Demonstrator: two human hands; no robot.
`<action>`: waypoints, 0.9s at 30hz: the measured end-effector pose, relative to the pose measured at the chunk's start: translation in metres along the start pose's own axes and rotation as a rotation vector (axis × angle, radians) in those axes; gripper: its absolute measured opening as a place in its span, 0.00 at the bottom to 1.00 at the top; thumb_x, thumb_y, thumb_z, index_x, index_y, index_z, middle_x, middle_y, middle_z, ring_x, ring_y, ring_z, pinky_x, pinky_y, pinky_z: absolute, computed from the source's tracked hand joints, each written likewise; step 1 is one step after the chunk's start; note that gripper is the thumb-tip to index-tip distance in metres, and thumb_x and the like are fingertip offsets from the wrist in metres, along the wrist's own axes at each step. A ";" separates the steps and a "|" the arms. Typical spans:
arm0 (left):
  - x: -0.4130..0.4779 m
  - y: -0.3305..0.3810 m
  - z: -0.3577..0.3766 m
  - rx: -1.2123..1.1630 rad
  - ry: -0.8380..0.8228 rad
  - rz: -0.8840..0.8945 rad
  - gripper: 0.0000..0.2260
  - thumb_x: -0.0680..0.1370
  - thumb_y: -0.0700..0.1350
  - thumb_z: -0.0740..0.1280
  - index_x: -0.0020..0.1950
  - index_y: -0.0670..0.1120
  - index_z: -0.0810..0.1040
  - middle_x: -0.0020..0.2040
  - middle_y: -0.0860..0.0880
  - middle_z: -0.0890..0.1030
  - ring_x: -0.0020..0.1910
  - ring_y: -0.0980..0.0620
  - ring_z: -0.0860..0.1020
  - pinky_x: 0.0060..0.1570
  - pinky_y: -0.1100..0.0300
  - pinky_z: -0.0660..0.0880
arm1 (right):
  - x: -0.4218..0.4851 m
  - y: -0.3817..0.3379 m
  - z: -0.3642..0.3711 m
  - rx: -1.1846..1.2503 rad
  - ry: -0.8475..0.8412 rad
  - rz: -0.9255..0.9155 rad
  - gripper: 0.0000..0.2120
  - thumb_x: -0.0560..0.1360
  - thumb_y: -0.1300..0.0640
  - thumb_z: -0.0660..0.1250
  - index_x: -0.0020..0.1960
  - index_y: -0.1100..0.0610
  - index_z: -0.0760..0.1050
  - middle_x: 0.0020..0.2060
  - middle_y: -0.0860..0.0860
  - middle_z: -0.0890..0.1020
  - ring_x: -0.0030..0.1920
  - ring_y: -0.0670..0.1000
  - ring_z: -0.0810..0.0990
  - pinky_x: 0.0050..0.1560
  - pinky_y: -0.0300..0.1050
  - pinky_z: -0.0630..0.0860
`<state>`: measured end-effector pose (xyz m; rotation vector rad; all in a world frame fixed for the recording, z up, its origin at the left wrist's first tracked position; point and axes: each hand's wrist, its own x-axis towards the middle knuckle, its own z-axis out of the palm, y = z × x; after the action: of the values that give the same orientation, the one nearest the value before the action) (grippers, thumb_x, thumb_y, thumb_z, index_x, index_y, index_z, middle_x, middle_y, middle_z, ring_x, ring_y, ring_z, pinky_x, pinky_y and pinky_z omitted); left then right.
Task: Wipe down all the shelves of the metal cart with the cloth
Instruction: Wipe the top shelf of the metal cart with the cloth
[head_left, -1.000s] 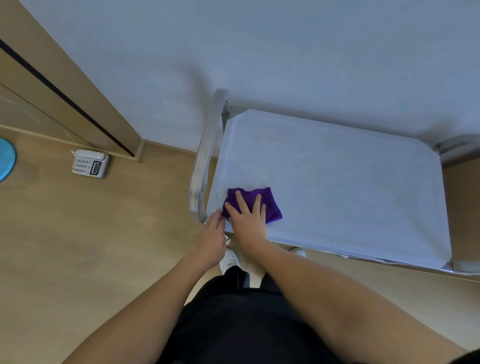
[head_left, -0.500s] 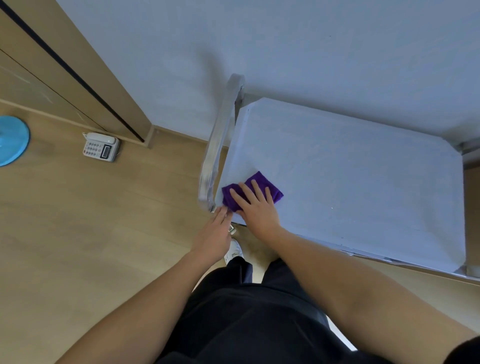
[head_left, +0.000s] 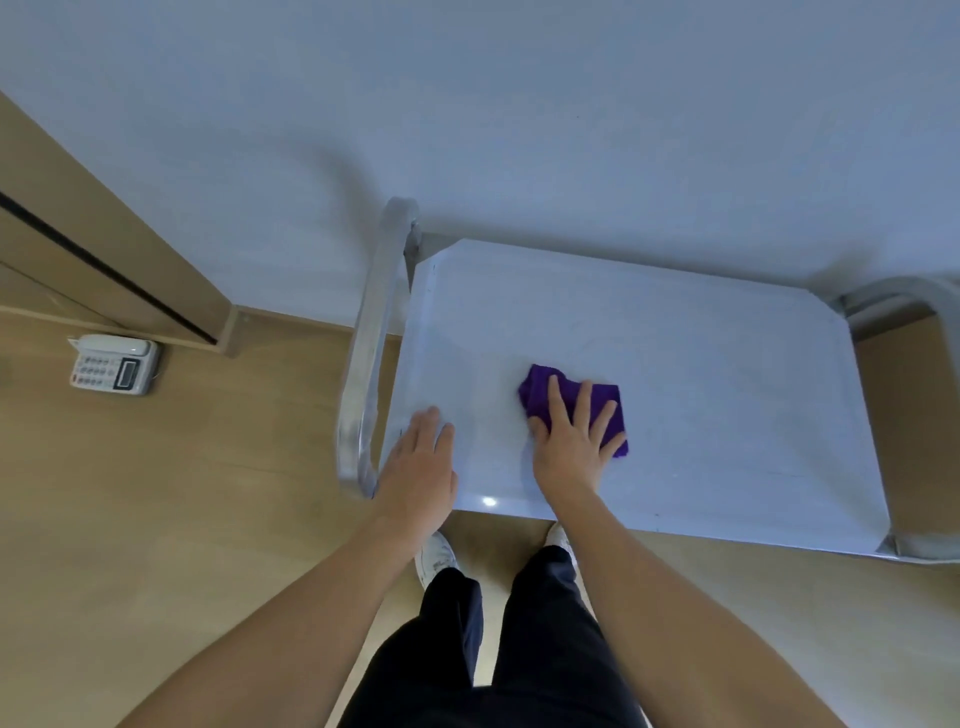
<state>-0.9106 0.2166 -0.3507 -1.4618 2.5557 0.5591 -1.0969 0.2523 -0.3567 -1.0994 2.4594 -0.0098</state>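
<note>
From the head camera, looking down, the metal cart (head_left: 701, 395) stands against a pale wall (head_left: 519, 104), and only its top shelf (head_left: 727, 441) shows, a flat grey tray with a low raised rim. A tubular handle (head_left: 371, 343) runs along the cart's left end and a second bent tube (head_left: 914, 296) rises at the far right corner.

The purple cloth (head_left: 566, 400) lies bunched on the top shelf, left of the middle and nearer the front edge than the back. The right hand (head_left: 571, 441) lies flat on top of it, palm down, fingers spread and straight, pressing the cloth to the metal rather than closing around it. Part of the cloth sticks out beyond the fingertips and to the right.

The left hand (head_left: 421, 467) is released and flat, fingers together, resting at the front left corner of the shelf just beside the handle, holding nothing. It sits well apart from the cloth.

Below the arms are dark trousers (head_left: 498, 649) and two white shoes (head_left: 436, 556) on a wooden floor (head_left: 182, 519). A white desk telephone (head_left: 111, 364) sits on the floor at the left, close to a wooden door frame (head_left: 104, 249).
</note>
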 end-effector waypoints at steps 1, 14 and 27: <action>0.007 0.001 0.002 -0.005 0.028 -0.012 0.24 0.78 0.41 0.63 0.74 0.40 0.64 0.77 0.39 0.59 0.77 0.41 0.58 0.71 0.50 0.64 | -0.005 0.000 0.003 -0.001 0.018 -0.021 0.28 0.81 0.40 0.49 0.77 0.40 0.42 0.79 0.50 0.43 0.77 0.62 0.39 0.73 0.69 0.42; 0.024 -0.005 0.040 -0.058 0.322 -0.009 0.20 0.79 0.42 0.54 0.69 0.39 0.72 0.73 0.39 0.68 0.75 0.41 0.64 0.69 0.46 0.68 | 0.083 -0.042 0.011 -0.030 0.178 -0.243 0.24 0.82 0.43 0.45 0.78 0.44 0.51 0.79 0.49 0.49 0.78 0.59 0.44 0.75 0.64 0.41; 0.024 -0.004 0.043 -0.046 0.318 -0.036 0.21 0.79 0.44 0.53 0.69 0.40 0.72 0.75 0.40 0.66 0.76 0.42 0.61 0.69 0.45 0.67 | 0.109 -0.038 -0.001 -0.014 0.237 -0.232 0.27 0.79 0.36 0.53 0.76 0.39 0.55 0.78 0.50 0.54 0.78 0.58 0.47 0.75 0.61 0.42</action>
<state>-0.9223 0.2118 -0.3983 -1.7330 2.7584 0.4109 -1.1343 0.1488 -0.3916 -1.4585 2.5206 -0.2054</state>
